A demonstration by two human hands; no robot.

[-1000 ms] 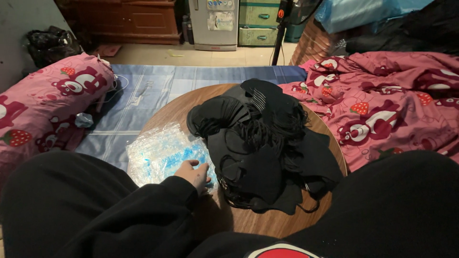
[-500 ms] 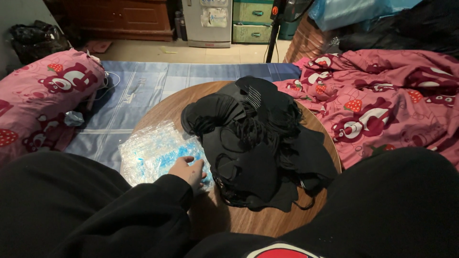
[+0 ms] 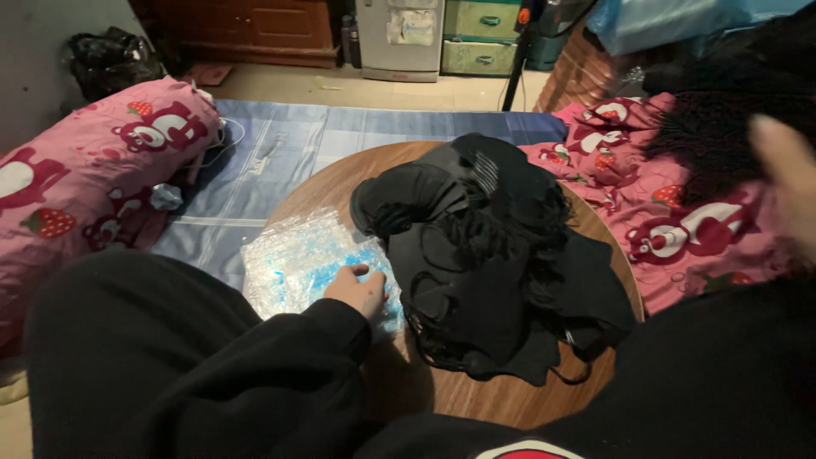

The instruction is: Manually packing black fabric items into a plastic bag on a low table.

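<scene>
My left hand (image 3: 361,289) rests on the right edge of a clear plastic bag (image 3: 293,259) with blue contents, fingers curled down onto it. The bag lies on the left part of a round wooden table (image 3: 340,183). Right beside the hand, a pile of black clothing with thin straps (image 3: 493,255) covers the middle of the table. My right hand (image 3: 786,183) is raised at the right edge of view, close to the camera and blurred; I cannot see its fingers clearly. Both my arms are in black sleeves.
A pink printed pillow (image 3: 93,170) lies at the left on a blue mat (image 3: 289,153). Pink printed bedding (image 3: 680,221) with dark cloth on it lies to the right. A wooden cabinet (image 3: 255,30), a small white appliance (image 3: 399,38) and green boxes (image 3: 476,34) stand at the far wall.
My right hand has come up into view at the right edge. My left hand has stayed on the plastic bag. The view has shifted slightly.
</scene>
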